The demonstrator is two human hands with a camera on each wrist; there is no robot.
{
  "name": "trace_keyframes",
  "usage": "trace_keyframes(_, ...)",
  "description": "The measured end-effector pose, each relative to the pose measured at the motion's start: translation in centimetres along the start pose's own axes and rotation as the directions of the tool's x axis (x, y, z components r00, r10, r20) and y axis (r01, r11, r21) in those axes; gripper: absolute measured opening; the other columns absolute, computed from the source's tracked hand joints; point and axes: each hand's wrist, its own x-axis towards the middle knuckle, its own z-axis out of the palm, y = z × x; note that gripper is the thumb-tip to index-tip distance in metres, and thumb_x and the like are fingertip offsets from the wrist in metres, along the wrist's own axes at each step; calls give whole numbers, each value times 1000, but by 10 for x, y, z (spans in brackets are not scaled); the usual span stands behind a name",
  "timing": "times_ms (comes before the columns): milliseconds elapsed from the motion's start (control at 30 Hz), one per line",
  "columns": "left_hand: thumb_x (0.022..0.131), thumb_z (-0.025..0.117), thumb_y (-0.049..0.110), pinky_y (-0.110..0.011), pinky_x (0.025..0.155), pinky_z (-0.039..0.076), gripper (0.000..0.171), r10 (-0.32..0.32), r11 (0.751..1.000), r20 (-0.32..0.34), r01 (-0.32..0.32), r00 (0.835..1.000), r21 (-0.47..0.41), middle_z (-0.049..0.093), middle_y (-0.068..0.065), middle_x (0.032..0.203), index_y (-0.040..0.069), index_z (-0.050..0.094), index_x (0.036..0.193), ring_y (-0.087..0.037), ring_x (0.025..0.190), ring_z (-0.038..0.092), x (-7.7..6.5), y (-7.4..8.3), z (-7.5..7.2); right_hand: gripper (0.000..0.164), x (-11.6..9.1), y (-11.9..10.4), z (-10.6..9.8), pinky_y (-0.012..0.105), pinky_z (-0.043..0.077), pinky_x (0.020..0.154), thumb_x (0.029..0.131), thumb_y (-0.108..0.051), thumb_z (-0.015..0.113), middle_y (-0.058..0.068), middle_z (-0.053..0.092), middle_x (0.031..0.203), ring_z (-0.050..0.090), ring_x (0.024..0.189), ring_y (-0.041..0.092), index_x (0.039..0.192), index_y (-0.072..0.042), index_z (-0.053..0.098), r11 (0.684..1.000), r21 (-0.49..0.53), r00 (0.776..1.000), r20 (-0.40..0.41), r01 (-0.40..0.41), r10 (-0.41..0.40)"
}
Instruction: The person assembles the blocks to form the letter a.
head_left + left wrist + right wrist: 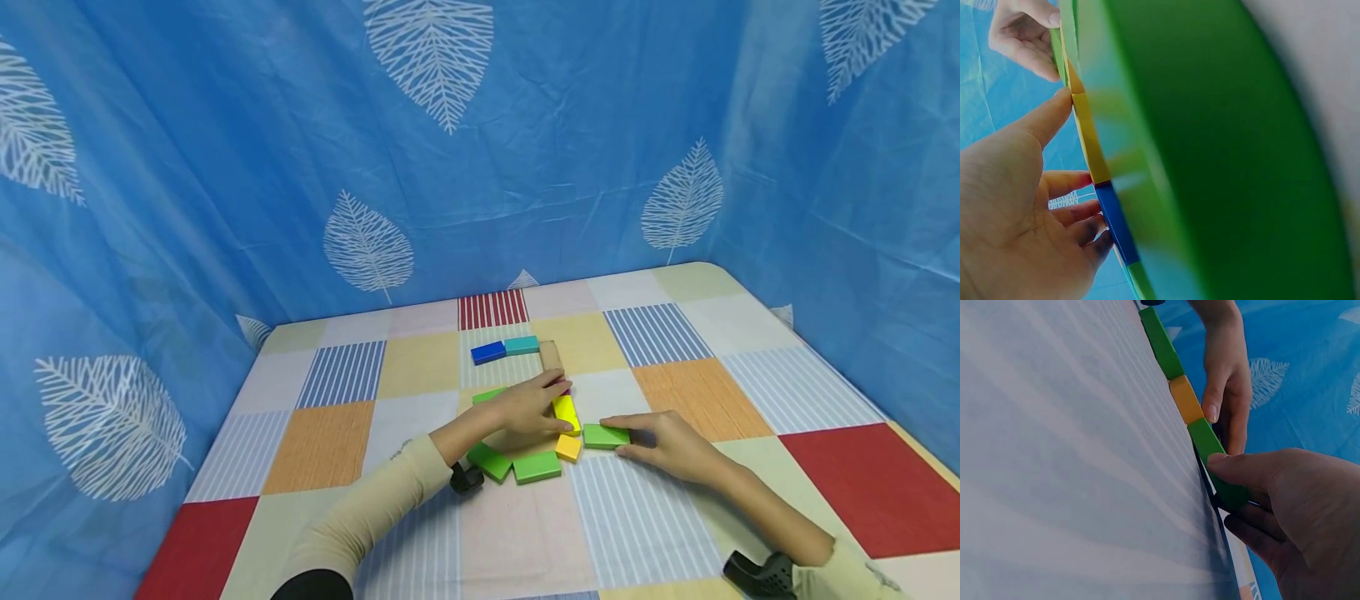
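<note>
My right hand (671, 446) pinches a flat green block (606, 437) near one end, with the thumb on top in the right wrist view. This block lies beside an orange block (568, 448) and a yellow block (566, 414). My left hand (525, 410) reaches over the row from the left. In the left wrist view, its thumb and fingers touch the row spread apart, about the yellow block (1091, 139) and a blue block (1116, 222). In the head view the left hand partly hides a purple block, only a sliver of which shows.
Two green blocks (537, 467) (490, 461) lie nearest me, and another green block (487, 395) shows behind the left forearm. Farther back are a tan block (551, 355), a teal block (521, 345) and a dark blue block (488, 353). A patchwork cloth (645, 533) covers the table.
</note>
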Motion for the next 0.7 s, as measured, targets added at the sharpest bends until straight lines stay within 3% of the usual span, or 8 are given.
trace_keyframes(700,88,51,55,-30,107,26,78,-4,1000,-2,4,1000,-7,14,-11,152,11,26,147,-21,136,22,-2,1,-1,41,-1,0,4,37,53,78,82,-32,69,2,66,111,62,99,21,119,-16,64,999,-33,1000,16,18,-17)
